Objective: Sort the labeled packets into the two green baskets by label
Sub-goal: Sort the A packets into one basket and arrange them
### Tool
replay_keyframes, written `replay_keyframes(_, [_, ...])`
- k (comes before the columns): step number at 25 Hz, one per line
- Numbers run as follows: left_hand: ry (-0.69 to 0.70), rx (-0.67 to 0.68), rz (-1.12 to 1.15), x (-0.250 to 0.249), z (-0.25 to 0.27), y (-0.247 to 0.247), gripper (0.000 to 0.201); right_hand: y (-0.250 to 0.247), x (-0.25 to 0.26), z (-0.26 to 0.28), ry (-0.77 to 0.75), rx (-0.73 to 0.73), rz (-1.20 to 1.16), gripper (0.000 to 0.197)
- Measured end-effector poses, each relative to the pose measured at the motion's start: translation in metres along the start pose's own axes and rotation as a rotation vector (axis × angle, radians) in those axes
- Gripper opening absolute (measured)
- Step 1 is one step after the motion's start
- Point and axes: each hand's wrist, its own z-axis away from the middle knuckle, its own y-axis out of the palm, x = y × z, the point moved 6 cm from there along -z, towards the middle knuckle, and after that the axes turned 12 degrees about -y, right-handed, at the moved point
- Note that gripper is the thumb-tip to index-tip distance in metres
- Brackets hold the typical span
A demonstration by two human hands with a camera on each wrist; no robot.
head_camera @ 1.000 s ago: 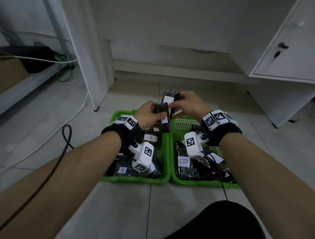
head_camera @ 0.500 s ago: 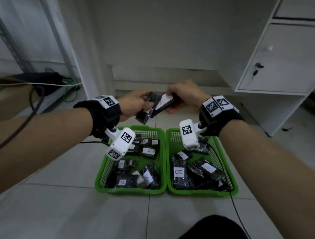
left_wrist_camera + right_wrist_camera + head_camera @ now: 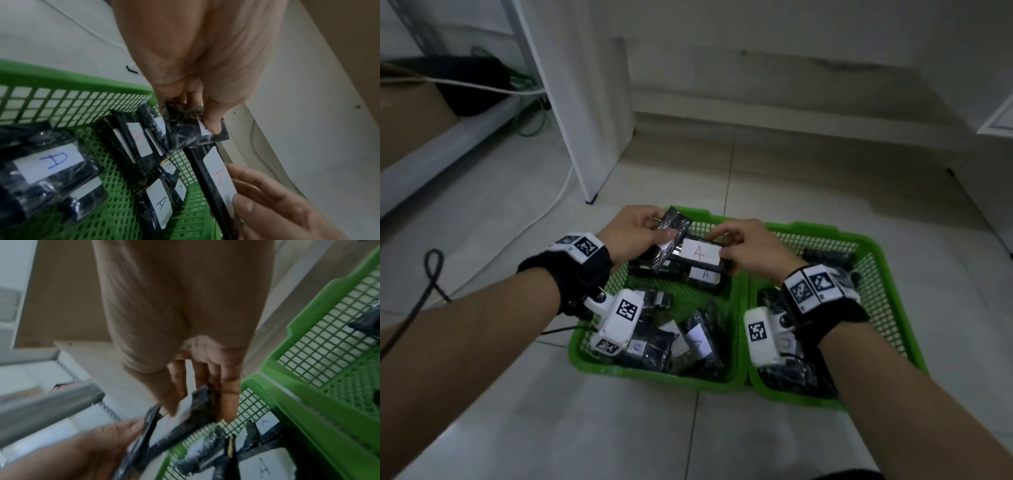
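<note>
Two green baskets sit side by side on the tiled floor. The left basket [image 3: 654, 371] holds several black packets labelled A [image 3: 705, 275]. Black packets also lie in the right basket [image 3: 825, 229], mostly hidden behind my right wrist. My left hand [image 3: 664, 229] pinches a tilted black packet [image 3: 671, 236] over the back of the left basket; my thumb covers its label [image 3: 203, 129]. My right hand [image 3: 722, 246] pinches a second packet with a red A label [image 3: 698, 253] beside it. The right wrist view shows this packet [image 3: 201, 404] between my fingers.
A white furniture panel [image 3: 585, 120] stands on the floor behind the left basket. A white cable [image 3: 544, 212] and a black cable [image 3: 431, 274] lie to the left. A white cabinet [image 3: 996, 120] stands at the right edge.
Both hands have come down from above the baskets to the back of the left basket. The red A label now faces up in my right hand.
</note>
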Motion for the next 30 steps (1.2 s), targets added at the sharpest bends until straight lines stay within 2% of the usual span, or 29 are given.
replay_keyframes(3, [-0.036,-0.036,0.048,0.018,-0.025,0.001,0.014,0.018,-0.002,-0.016,-0.172,0.069,0.328,0.042])
replay_keyframes(5, [-0.056,-0.038,0.027,0.025,-0.04,0.005,0.012,0.023,-0.007,-0.029,-0.207,0.127,0.609,0.037])
replay_keyframes(6, [-0.026,-0.056,-0.065,0.025,-0.048,0.004,0.013,0.019,-0.011,-0.036,-0.19,0.137,0.709,0.035])
replay_keyframes(8, [0.059,-0.138,-0.432,0.024,-0.064,-0.003,0.016,0.003,-0.022,-0.054,-0.094,0.124,0.809,0.032])
replay_keyframes(9, [0.08,-0.184,-0.622,0.024,-0.07,-0.007,0.017,-0.005,-0.025,-0.062,-0.052,0.109,0.827,0.033])
replay_keyframes(11, [0.076,-0.208,-0.848,0.031,-0.079,-0.01,0.02,-0.009,-0.027,-0.074,-0.01,0.1,0.823,0.034])
replay_keyframes(15, [0.051,-0.197,-1.034,0.041,-0.084,-0.002,0.022,0.01,-0.013,-0.088,-0.025,0.172,0.893,0.032])
replay_keyframes(17, [0.048,-0.194,-1.081,0.04,-0.083,0.002,0.022,0.018,-0.007,-0.092,-0.042,0.193,0.935,0.031])
replay_keyframes(21, [0.033,-0.187,-1.152,0.039,-0.083,0.003,0.021,0.028,-0.009,-0.098,-0.014,0.233,1.0,0.011])
replay_keyframes(23, [0.032,-0.187,-1.14,0.038,-0.084,0.0,0.019,0.033,-0.008,-0.101,-0.029,0.248,0.984,0.009])
replay_keyframes(27, [0.02,-0.175,-1.094,0.042,-0.086,-0.002,0.02,0.04,-0.012,-0.1,-0.054,0.249,0.973,0.019])
replay_keyframes(30, [0.031,-0.184,-1.107,0.043,-0.086,0.0,0.023,0.045,-0.007,-0.096,-0.124,0.235,0.99,0.01])
